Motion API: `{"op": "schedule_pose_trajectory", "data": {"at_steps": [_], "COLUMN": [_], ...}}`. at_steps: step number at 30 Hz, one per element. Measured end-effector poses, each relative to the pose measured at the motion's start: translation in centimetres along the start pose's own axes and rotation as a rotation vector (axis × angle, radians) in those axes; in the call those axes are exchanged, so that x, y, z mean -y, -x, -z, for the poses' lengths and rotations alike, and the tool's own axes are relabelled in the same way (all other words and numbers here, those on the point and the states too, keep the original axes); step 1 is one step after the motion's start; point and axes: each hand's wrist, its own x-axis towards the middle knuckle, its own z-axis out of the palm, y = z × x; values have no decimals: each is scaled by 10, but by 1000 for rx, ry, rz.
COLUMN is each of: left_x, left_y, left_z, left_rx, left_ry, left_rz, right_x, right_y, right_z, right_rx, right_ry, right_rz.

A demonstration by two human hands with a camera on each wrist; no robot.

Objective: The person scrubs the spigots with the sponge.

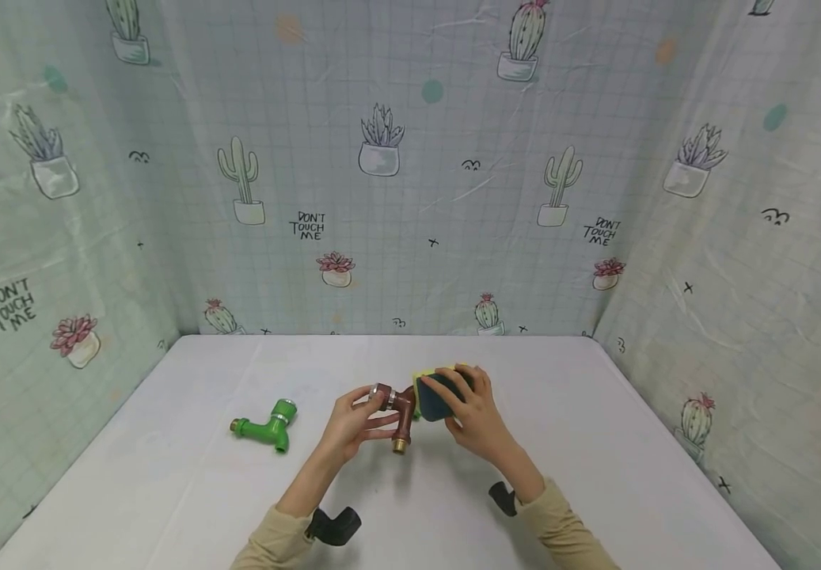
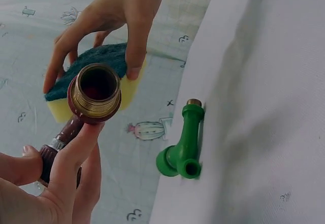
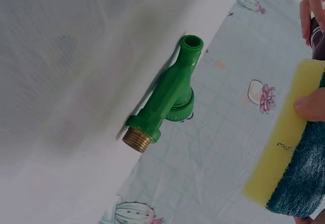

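My left hand (image 1: 359, 423) holds a dark red tap (image 1: 404, 413) by its knob, raised over the table. In the left wrist view the tap's brass threaded end (image 2: 96, 94) faces the camera. Just to the right, my right hand (image 1: 477, 416) grips a sponge (image 1: 435, 398), yellow with a dark green scouring side. The sponge is right behind the tap in the left wrist view; whether they touch is hard to tell. In the right wrist view the thumb presses on the yellow foam (image 3: 284, 132).
A green tap (image 1: 267, 427) with a brass end lies on the white table (image 1: 189, 475), left of the hands. A bit of green shows behind the held tap and sponge, mostly hidden. A cactus-print curtain (image 1: 417, 198) stands behind and at both sides.
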Motion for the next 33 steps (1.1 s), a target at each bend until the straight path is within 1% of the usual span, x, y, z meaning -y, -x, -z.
{"op": "schedule_pose_trajectory", "data": {"at_steps": [5,11,13,16,18,20,22,24,29,33], "left_x": [1,1,0,-1,-1,-1,-2,-3,-5,-7], "left_y": [-1,-3,-4,-6,-7,-8,-9,-9,-12,-14], "left_z": [0,3,4,4,4,2,0,-1,0,4], "left_rx": [-23,-33,-45,-58,-39,-4,25,31,-36,-58], "left_ry": [21,90,98,64,25,-5,-19,-17,10,34], "left_rz": [16,34,32,15,10,7,1,-7,-3,0], "right_x": [1,-3,-5,-6,-6,-6,-5,-3,7,12], "right_y": [4,11,12,8,1,-6,-10,-11,-1,4], "right_z": [2,4,6,12,16,18,16,14,9,13], "right_rx": [37,129,143,102,59,40,56,89,153,194], "right_ry": [15,43,38,-15,-68,-99,-99,-86,-87,-85], "right_rz": [31,90,85,35,-3,-15,-6,11,43,66]}}
